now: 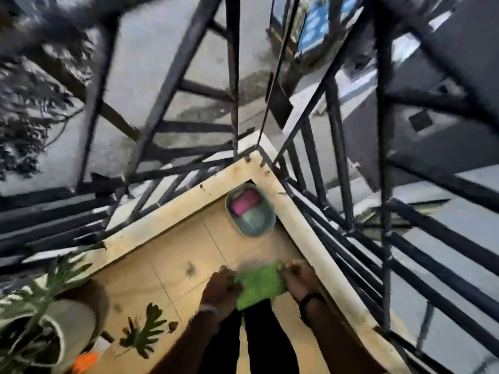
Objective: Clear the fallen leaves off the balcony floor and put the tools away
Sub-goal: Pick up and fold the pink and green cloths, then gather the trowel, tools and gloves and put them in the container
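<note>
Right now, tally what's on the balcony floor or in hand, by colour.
Green: 3 - cloth held by left hand and right hand; fallen leaf; potted plant
Grey-green: 1 - basin
Pink: 1 - item in basin
Orange: 1 - blurred object
Total: 6

Black metal railing [232, 76] is running round the balcony corner at 12 o'clock, meeting above a pale stone curb [167, 211]. A grey oval basin [251, 211] is sitting in the corner just inside the curb, something pink [244, 202] lying in it. A potted plant in a white pot [67, 327] is standing at 8 o'clock, fronds leaning out at 9. Something orange [85, 361] is showing beside the pot, blurred. Street pavement [151, 49] is lying far below.
</note>
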Demonstrator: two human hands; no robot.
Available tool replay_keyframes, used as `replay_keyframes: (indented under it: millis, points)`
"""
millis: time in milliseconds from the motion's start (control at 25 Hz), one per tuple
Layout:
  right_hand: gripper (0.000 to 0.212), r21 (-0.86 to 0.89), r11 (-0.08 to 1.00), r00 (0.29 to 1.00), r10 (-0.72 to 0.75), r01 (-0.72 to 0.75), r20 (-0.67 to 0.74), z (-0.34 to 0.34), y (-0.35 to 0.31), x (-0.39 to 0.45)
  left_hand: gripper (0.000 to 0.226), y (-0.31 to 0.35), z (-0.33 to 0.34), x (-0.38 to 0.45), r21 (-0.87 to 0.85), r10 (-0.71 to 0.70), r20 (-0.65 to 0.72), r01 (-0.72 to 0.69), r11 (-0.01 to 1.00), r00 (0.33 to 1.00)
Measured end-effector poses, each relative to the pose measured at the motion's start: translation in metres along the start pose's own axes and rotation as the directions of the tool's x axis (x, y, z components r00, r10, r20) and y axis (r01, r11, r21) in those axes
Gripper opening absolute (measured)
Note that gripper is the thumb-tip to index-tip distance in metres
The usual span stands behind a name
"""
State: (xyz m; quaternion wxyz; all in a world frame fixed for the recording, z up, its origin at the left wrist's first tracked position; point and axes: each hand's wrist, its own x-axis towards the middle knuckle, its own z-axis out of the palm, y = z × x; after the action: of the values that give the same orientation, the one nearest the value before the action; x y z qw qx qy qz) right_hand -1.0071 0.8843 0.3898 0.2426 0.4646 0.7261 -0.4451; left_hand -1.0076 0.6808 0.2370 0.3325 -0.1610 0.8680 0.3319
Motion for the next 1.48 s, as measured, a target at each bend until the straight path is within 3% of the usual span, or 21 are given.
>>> replay_keyframes:
  millis: [80,160,240,320,440,600,760,880,1040,1120,1240,1360,1480]
  points:
    - [0.010,0.020,0.997,0.997,-0.078,0.078,0.001,0.017,-0.003,0.056,0.034,0.055,-0.035,0.002,-0.009,0.088,0.023,-0.088,0.996,0.996]
    - [0.023,-0.073,0.976,0.978,-0.208,0.206,-0.018,0.039,-0.008,0.119,0.036,0.077,-0.037,0.033,-0.082,0.138,-0.055,-0.143,0.986,0.989]
    - [0.033,-0.162,0.938,0.947,-0.316,0.305,-0.049,0.072,-0.005,0.186,0.036,0.065,-0.007,0.092,-0.044,0.145,-0.023,-0.146,0.988,0.989]
    - [0.037,-0.290,0.873,0.906,-0.421,0.393,-0.040,0.107,0.008,0.246,0.031,0.054,0.018,0.143,0.179,0.257,-0.008,-0.252,0.951,0.966]
    - [0.043,-0.504,0.731,0.866,-0.494,0.460,0.075,0.143,0.027,0.306,0.028,0.038,0.049,0.196,0.468,0.433,0.087,-0.421,0.777,0.897]
    - [0.052,-0.597,0.647,0.858,-0.493,0.475,0.148,0.170,0.042,0.360,0.029,0.017,0.078,0.237,0.604,0.426,0.173,-0.437,0.666,0.888]
    - [0.056,-0.605,0.646,0.873,-0.446,0.466,0.196,0.182,0.034,0.383,0.057,0.011,0.091,0.250,0.745,0.360,0.280,-0.438,0.503,0.890]
    - [0.062,-0.569,0.690,0.886,-0.429,0.448,0.177,0.182,0.032,0.359,0.070,0.016,0.082,0.226,0.746,0.357,0.304,-0.454,0.487,0.883]
    - [0.052,-0.511,0.763,0.918,-0.316,0.395,0.238,0.167,0.055,0.285,0.071,0.015,0.051,0.167,0.755,0.267,0.455,-0.527,0.391,0.850]
    - [0.048,-0.562,0.738,0.919,-0.213,0.373,0.331,0.159,0.062,0.247,0.064,0.009,0.034,0.137,0.746,0.178,0.491,-0.517,0.419,0.853]
    - [0.046,-0.652,0.630,0.847,-0.017,0.422,0.531,0.137,0.064,0.163,0.065,0.000,0.011,0.055,0.707,-0.028,0.525,-0.418,0.570,0.850]
    - [0.044,-0.679,0.447,0.799,-0.163,0.582,0.578,0.100,0.049,0.062,0.088,0.003,-0.016,-0.033,0.571,-0.105,0.448,-0.194,0.798,0.888]
    - [0.041,-0.698,0.241,0.739,-0.231,0.674,0.633,0.068,0.027,-0.016,0.061,0.021,-0.055,-0.120,0.393,-0.106,0.393,-0.062,0.918,0.914]
